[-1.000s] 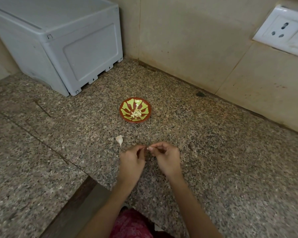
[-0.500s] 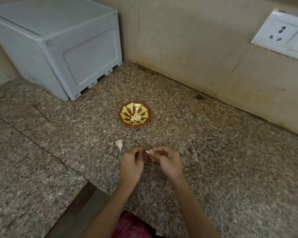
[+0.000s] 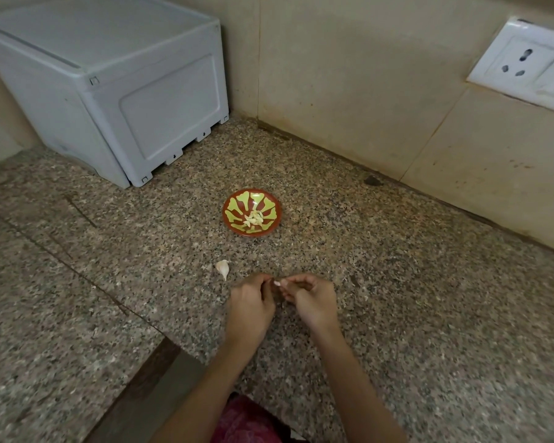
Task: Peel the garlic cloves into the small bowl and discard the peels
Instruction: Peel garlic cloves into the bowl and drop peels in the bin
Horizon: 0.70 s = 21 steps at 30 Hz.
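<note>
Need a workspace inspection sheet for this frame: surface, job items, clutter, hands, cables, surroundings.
Surface: speckled granite counter, seams at left.
Job's things: small bowl holding peeled cloves; unpeeled clove lying on the counter left of the hands; held clove between both hands' fingertips.
Clutter: dark spot at the wall foot.
Hands: left hand and right hand both pinch the held clove.
Cables: nothing seen.
Surroundings: grey plastic box back left; wall socket upper right.

The left hand [image 3: 250,310] and right hand [image 3: 312,303] meet at fingertips, fingers curled, together pinching one garlic clove [image 3: 277,283].
</note>
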Each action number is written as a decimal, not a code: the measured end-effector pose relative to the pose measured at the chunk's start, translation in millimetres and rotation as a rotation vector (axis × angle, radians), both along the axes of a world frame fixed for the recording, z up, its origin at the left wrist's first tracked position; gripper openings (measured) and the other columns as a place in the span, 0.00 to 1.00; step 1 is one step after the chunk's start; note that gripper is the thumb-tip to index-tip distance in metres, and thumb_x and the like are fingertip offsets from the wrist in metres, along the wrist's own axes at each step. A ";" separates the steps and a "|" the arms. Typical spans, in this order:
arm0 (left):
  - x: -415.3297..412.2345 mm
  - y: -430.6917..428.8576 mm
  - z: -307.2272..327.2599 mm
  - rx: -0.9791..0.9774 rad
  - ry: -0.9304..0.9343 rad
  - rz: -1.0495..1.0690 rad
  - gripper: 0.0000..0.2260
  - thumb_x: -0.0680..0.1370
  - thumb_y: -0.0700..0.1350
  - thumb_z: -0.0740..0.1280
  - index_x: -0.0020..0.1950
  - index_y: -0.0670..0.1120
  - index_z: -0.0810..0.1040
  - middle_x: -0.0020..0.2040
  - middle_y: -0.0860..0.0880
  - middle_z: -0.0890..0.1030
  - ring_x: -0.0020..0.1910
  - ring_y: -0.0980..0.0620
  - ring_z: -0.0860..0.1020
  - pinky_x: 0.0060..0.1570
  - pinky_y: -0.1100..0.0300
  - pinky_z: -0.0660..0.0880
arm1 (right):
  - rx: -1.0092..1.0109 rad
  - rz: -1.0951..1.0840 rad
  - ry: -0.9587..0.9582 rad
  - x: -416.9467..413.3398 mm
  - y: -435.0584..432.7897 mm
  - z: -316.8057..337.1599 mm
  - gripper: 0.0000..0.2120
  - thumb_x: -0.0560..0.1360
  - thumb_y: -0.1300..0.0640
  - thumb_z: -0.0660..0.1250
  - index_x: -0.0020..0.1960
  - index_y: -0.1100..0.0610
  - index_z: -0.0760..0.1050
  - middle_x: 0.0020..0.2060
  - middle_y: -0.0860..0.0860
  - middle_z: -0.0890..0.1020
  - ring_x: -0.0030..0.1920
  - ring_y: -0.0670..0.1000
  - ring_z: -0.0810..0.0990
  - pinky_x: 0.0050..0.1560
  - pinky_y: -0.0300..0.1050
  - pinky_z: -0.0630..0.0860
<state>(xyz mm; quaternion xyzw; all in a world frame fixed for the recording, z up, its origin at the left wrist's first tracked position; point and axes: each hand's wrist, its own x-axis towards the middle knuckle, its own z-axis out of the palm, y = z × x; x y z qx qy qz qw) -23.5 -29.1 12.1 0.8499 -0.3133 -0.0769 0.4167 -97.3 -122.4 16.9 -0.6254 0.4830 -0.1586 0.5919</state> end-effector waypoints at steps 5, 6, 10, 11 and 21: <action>-0.6 2.5 -3.6 -0.023 0.034 0.025 0.08 0.76 0.32 0.65 0.50 0.39 0.82 0.42 0.47 0.83 0.35 0.56 0.77 0.36 0.73 0.70 | 0.065 0.054 -0.040 -1.8 2.2 3.8 0.05 0.73 0.64 0.74 0.41 0.56 0.84 0.37 0.53 0.86 0.40 0.53 0.85 0.51 0.55 0.82; -1.4 2.5 -3.6 -0.019 0.053 0.028 0.08 0.77 0.32 0.65 0.50 0.40 0.82 0.42 0.47 0.83 0.35 0.56 0.77 0.34 0.73 0.69 | 0.060 0.059 -0.035 -2.6 2.1 3.3 0.04 0.73 0.63 0.74 0.41 0.56 0.84 0.37 0.52 0.86 0.40 0.53 0.85 0.51 0.55 0.82; -2.9 -2.7 -0.8 -0.010 0.073 0.052 0.08 0.77 0.33 0.64 0.50 0.40 0.82 0.40 0.46 0.83 0.31 0.56 0.76 0.30 0.72 0.69 | -0.030 0.066 0.034 -0.9 0.2 4.4 0.03 0.72 0.61 0.75 0.41 0.54 0.84 0.36 0.49 0.86 0.40 0.52 0.85 0.49 0.55 0.82; -3.8 -4.9 0.7 -0.019 0.076 0.041 0.08 0.77 0.33 0.64 0.50 0.40 0.82 0.40 0.46 0.83 0.31 0.57 0.76 0.30 0.73 0.69 | -0.036 0.059 0.030 -1.2 -1.0 5.8 0.04 0.72 0.61 0.75 0.41 0.54 0.84 0.36 0.49 0.86 0.40 0.51 0.85 0.49 0.54 0.83; -6.2 -7.1 5.4 -0.030 0.028 0.016 0.07 0.76 0.32 0.65 0.48 0.38 0.82 0.40 0.46 0.83 0.33 0.55 0.77 0.34 0.72 0.70 | -0.158 0.036 0.048 -4.0 -2.0 7.3 0.06 0.73 0.60 0.74 0.39 0.51 0.82 0.36 0.46 0.85 0.38 0.45 0.83 0.43 0.40 0.80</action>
